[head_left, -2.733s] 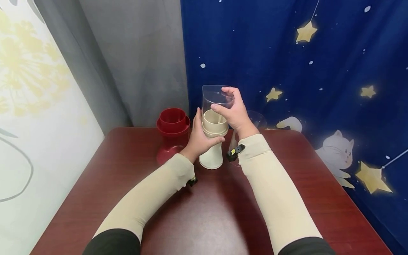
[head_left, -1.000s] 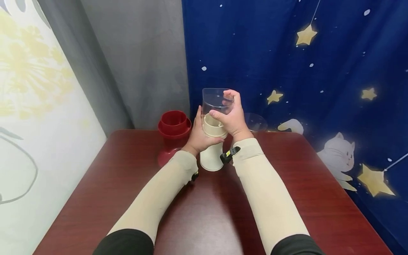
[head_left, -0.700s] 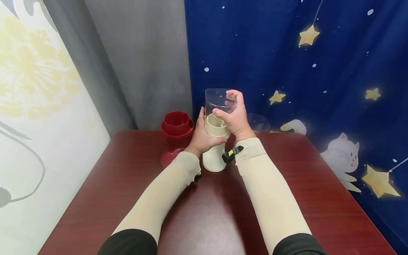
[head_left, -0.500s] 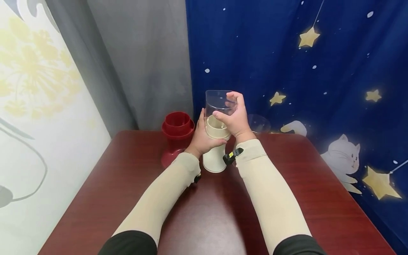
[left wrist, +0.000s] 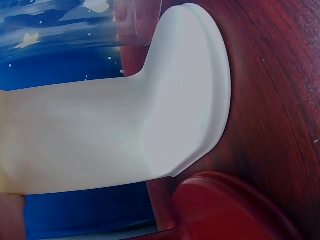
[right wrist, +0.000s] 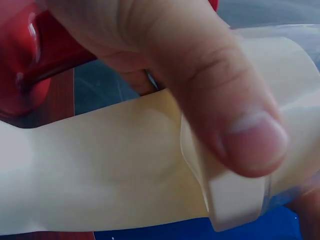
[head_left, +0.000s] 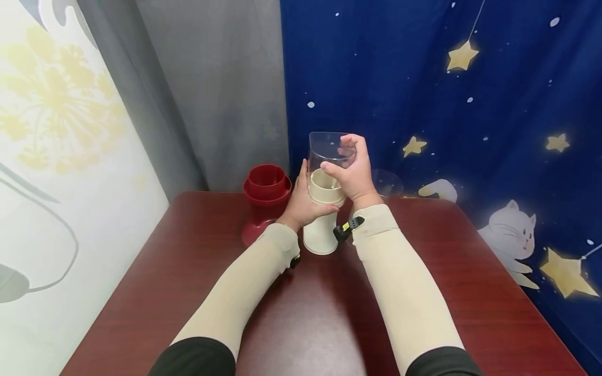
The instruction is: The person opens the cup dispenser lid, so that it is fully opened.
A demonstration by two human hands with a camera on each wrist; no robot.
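Upright on the table, a cream plastic stand (head_left: 321, 235) has a flared foot and a ringed collar. A clear open-topped cylinder (head_left: 324, 146) sits around the collar's upper ring. My left hand (head_left: 301, 203) grips the stand at its collar from the left, thumb across the front. My right hand (head_left: 356, 172) holds the clear cylinder's right side, thumb in front and fingers behind. The left wrist view shows the cream stand's foot (left wrist: 185, 90) on the table. In the right wrist view, a thumb (right wrist: 225, 110) lies across the collar, close to the camera.
Just left of the cream stand is a similar red stand (head_left: 267, 196). A second clear cylinder (head_left: 388, 183) stands behind my right wrist, partly hidden. The dark red wooden table (head_left: 301, 324) reaches back to grey and blue curtains (head_left: 357, 68).
The head view has shifted, so everything appears slightly further right and lower. My right wrist has swung a little left relative to the cylinder. Both hands keep their holds.
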